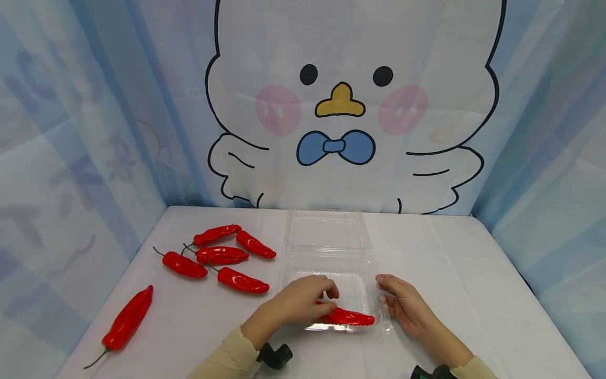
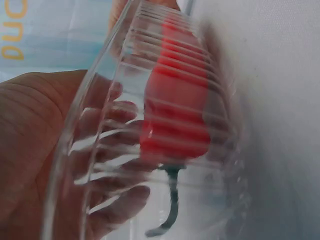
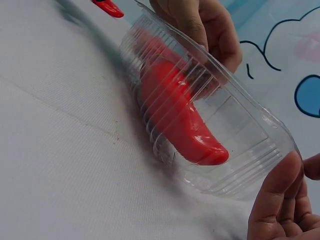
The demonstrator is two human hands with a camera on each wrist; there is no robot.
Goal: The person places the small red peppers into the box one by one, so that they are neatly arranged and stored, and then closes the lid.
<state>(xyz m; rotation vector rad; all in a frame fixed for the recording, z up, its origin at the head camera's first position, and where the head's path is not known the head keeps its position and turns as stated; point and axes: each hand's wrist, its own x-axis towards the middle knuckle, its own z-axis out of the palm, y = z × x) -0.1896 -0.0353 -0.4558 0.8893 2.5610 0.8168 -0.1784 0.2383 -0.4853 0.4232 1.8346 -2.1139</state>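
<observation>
Head view shows the red pepper [image 1: 349,317] lying left-to-right at the near side of the clear box [image 1: 354,288], below the nearer left hand [image 1: 302,298], whose spread fingers seem not clamped, while I cannot tell whether the right hand [image 1: 406,306] pinches the box.

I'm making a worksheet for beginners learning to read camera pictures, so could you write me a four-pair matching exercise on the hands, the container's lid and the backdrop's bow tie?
1. Left hand
2. Right hand
3. Lid
4. Bow tie

A. Open, on the side toward the backdrop
B. Blue, with a dark outline
C. By the red pepper lying in the clear container
D. At the container's right edge

Pairs: 1-C, 2-D, 3-A, 4-B
</observation>
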